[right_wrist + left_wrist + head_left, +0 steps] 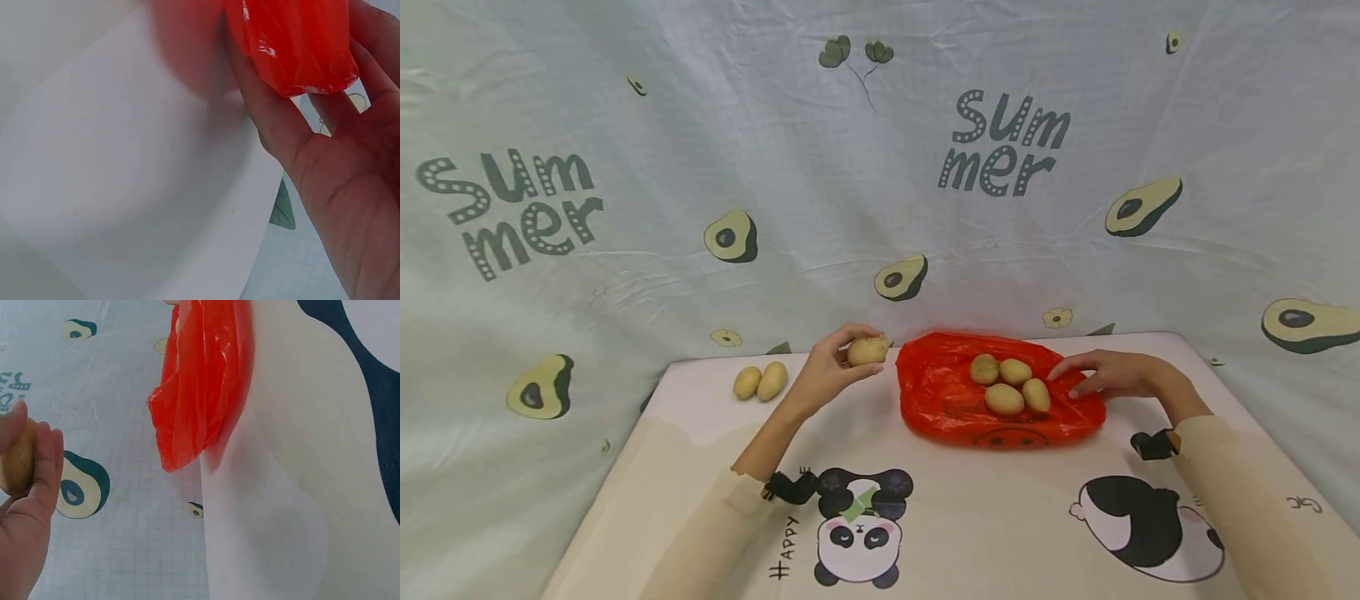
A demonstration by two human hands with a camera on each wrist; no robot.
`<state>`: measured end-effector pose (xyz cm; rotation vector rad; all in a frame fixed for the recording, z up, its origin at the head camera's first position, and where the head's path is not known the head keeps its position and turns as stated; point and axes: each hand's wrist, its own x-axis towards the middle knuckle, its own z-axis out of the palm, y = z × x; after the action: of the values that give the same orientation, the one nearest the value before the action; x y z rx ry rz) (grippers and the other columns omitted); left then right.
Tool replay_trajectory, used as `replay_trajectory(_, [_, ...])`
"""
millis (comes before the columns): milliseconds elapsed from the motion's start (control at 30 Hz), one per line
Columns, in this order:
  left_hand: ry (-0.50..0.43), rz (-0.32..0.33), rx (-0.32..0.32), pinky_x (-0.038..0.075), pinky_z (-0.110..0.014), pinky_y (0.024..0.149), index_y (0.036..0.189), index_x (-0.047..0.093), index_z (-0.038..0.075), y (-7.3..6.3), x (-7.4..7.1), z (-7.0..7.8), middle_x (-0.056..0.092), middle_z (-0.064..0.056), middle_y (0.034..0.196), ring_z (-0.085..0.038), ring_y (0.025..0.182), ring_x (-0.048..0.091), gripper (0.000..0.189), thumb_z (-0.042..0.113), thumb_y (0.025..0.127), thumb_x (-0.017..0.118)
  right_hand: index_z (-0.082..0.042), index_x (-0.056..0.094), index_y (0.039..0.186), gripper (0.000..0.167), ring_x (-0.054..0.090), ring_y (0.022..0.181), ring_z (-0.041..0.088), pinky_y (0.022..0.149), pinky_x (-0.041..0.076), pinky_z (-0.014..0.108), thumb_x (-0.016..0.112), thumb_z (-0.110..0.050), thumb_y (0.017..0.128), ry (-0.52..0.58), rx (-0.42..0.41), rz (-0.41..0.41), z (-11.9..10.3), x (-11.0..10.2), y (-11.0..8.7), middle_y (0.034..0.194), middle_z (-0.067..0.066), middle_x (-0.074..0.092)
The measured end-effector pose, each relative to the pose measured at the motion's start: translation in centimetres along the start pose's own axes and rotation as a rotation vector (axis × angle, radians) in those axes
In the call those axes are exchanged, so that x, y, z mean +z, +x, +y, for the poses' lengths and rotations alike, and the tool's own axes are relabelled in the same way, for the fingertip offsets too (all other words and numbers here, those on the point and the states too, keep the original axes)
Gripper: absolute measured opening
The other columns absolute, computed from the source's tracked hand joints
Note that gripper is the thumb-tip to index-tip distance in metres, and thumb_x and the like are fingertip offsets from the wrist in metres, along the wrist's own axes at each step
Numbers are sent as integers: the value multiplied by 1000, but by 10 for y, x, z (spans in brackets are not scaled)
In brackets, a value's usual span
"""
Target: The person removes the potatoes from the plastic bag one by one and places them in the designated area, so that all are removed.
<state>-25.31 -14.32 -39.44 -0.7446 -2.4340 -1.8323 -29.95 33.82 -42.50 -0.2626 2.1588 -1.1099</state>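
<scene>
My left hand (825,372) holds a potato (867,351) between thumb and fingers, above the table just left of a red plastic bag (936,417). The same potato (17,459) shows at the left edge of the left wrist view. Several potatoes (1004,399) lie together on the bag's red film, near its middle. At the bag's right end, my right hand (1116,374) grips the edge. The right wrist view has the bag's rim (306,62) between thumb and fingers, with some fingertips hidden behind the plastic.
Two more potatoes (772,381) lie side by side at the table's back left. The pale table cover (985,517) carries printed pandas. Behind the table's far edge hangs a light curtain (820,167) with avocado prints.
</scene>
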Motion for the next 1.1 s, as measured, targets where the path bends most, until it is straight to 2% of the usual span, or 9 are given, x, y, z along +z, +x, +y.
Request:
replay_trajectory(267, [58,18,31,52,-40,103,131,59,13,-4,-9,-1,60,-8,134,-27,121,58,49,7,87,81,-11,61,136,46,37,135,43,97,54,48,72,-16,91,-3,-11,1,2,-2,-2,153,25,35])
replay_trajectory(433, [85,33,49,51,-37,103,129,63,10,-6,-15,-3,62,-9,134,-27,121,59,51,5,83,83,-12,61,136,46,37,135,43,98,54,48,72,-17,92,-16,-12,0,0,-3,-1,153,25,35])
replay_trajectory(700, [100,41,11,56,-28,91,129,67,10,-8,-24,-4,62,-10,134,-30,117,64,48,6,84,83,-9,59,138,48,38,135,43,98,54,47,71,-17,92,-6,-10,-7,-2,-2,-2,153,26,35])
replay_trajectory(1100, [149,72,-9,54,-26,96,130,67,8,-12,-35,-6,64,-10,134,-28,120,61,49,9,84,83,-8,59,138,48,41,133,42,97,55,46,70,-17,92,-1,-13,-1,2,-4,-2,153,26,35])
